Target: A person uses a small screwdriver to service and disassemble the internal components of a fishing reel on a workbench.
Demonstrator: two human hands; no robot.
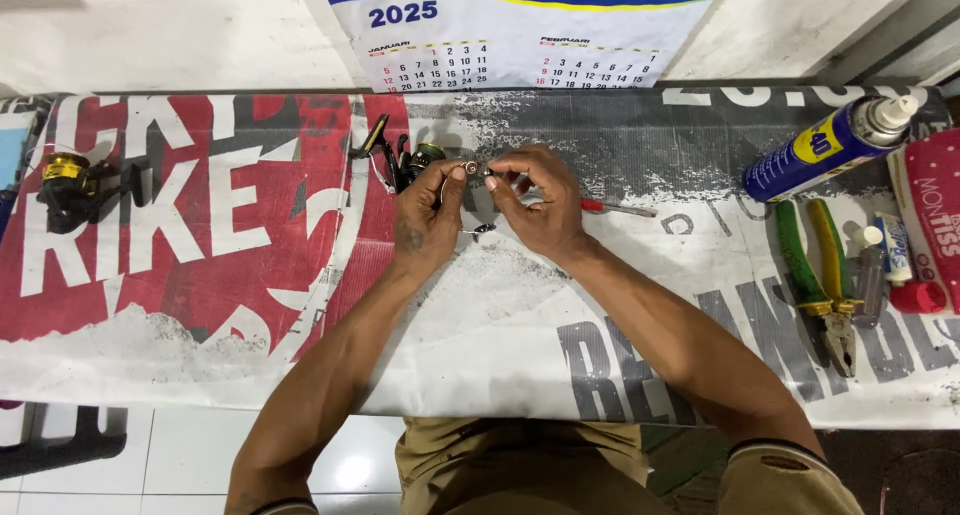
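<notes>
Both hands, left hand point(425, 210) and right hand point(535, 200) (small metal ring point(470, 167) pinched), below blue spray can point(825, 145).

Both hands meet mid-table: left hand point(425, 215) and right hand point(535, 205) pinch a small ring part point(470, 167) between them, a partly stripped reel point(400, 158) just behind the left, a screwdriver point(615, 208) just right. 2nd reel point(70, 187) far left; spray can point(825, 143), pliers point(825, 280), small bottle point(868, 275) far right, calendar point(520, 35) behind.

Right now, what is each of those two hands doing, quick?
Left hand: fingers pinched shut on a small metal ring part.
Right hand: fingers closed at the same small part; whether it grips it cannot be told.
</notes>
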